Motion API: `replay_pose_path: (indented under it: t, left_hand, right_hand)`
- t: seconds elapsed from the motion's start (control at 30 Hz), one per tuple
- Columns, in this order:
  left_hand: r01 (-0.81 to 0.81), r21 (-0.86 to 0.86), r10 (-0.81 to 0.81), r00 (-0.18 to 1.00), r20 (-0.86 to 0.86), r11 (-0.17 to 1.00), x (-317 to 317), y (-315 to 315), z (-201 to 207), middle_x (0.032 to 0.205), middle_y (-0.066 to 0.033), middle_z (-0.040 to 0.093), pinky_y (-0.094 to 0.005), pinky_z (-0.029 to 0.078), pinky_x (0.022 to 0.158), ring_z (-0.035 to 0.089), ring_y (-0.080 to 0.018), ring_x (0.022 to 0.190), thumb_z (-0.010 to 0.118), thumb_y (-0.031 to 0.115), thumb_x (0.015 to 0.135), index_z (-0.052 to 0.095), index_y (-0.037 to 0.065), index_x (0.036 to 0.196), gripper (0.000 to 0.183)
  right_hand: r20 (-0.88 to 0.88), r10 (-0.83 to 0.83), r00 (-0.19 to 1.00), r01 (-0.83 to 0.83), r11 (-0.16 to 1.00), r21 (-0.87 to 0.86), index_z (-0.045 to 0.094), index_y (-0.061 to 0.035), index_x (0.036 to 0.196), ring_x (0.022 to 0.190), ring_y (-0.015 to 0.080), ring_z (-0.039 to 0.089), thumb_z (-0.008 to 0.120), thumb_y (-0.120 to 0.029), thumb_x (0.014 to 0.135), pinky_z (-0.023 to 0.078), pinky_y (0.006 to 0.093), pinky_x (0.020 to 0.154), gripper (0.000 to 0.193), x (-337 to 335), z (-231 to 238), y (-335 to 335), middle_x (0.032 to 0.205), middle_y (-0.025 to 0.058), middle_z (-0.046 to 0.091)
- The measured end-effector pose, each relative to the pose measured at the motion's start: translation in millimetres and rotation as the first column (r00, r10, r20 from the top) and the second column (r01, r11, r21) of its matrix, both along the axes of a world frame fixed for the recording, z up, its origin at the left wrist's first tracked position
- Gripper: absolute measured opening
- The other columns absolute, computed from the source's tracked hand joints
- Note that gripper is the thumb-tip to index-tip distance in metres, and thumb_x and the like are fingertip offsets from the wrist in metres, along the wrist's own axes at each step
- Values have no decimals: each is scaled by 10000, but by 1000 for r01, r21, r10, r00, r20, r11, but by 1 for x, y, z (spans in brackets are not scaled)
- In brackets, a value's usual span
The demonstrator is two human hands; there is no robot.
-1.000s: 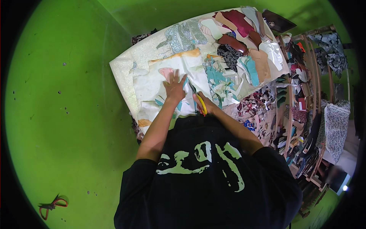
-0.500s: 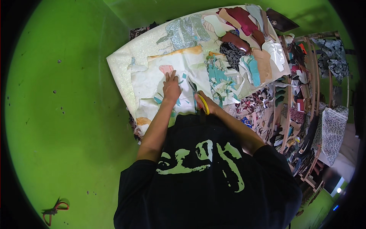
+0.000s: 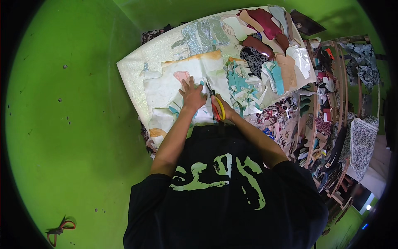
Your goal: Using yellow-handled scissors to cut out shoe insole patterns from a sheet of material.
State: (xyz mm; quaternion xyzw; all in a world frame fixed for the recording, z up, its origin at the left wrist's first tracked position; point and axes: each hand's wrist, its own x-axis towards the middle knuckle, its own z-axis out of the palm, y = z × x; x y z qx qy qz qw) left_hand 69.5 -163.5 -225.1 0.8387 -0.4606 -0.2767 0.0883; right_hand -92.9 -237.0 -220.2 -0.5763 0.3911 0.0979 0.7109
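My left hand (image 3: pixel 194 97) lies on a white sheet (image 3: pixel 159 94) with its fingers spread, fingertips just below a pink curved piece (image 3: pixel 181 75). A small teal scrap (image 3: pixel 202 83) shows beside its forefinger. To the right, my right hand (image 3: pixel 225 108) grips scissors (image 3: pixel 221 108) with yellow and red handles. Their dark blades point away from me over the sheet, close to the left hand. Whether the blades touch any material is too small to tell. Teal scraps (image 3: pixel 174 108) lie by my left wrist.
Teal and white offcuts (image 3: pixel 244 89) heap right of the sheet. Beyond them lie maroon (image 3: pixel 265 23), brown, tan and white cut pieces. Silvery glittery material (image 3: pixel 197 37) covers the far side. Wooden racks with scraps (image 3: pixel 327 112) stand at right. Other red-handled scissors (image 3: pixel 62 227) are at lower left.
My left hand has shifted right and spread its fingers, moving nearer the blades. The scissors have turned slightly in my right hand, so the red handle shows more.
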Motion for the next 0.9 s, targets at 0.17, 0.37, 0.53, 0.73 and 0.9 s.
replay_pose_path:
  t: [0.17,0.37,0.53,0.73,0.9]
  left_hand:
    - [-63,-88,62,998,-21,994,-1,-3,-8,1559,-208,211,-758,247,1037,107,-553,1431,676,346,850,638,156,1216,415]
    - [-158,-39,156,987,-41,987,-6,-10,-9,1547,-180,263,-769,267,1019,161,-535,1428,682,304,864,642,175,1199,360]
    - [-201,-111,201,979,-8,973,-6,-7,-20,1564,-138,248,-750,245,1053,144,-472,1459,654,231,873,489,220,1403,555]
    - [-175,-33,174,984,-31,984,17,-25,-7,1421,-110,444,-651,363,1005,359,-385,1352,673,204,827,618,149,1258,438]
    - [-114,-364,97,993,-66,924,87,-70,-21,1276,-116,582,-463,436,1004,517,-351,1197,702,238,814,636,112,1212,423]
  right_hand:
    - [-19,-76,997,77,995,59,329,-81,1050,473,162,528,432,-653,951,446,305,421,590,9,0,-5,632,67,486]
    - [-111,-53,992,46,997,-63,364,-59,1075,564,255,615,465,-673,927,497,370,511,640,14,-4,0,705,143,579]
    - [-253,59,966,-150,922,-357,386,32,1146,919,459,640,423,-704,918,486,474,792,771,31,1,-4,951,332,637]
    - [-283,68,957,-161,933,-321,393,36,1150,980,503,621,423,-700,919,469,500,835,772,29,9,-9,987,369,629]
    - [-284,54,957,-149,933,-326,394,9,1115,950,519,614,429,-694,921,460,520,817,730,27,5,1,945,370,627]
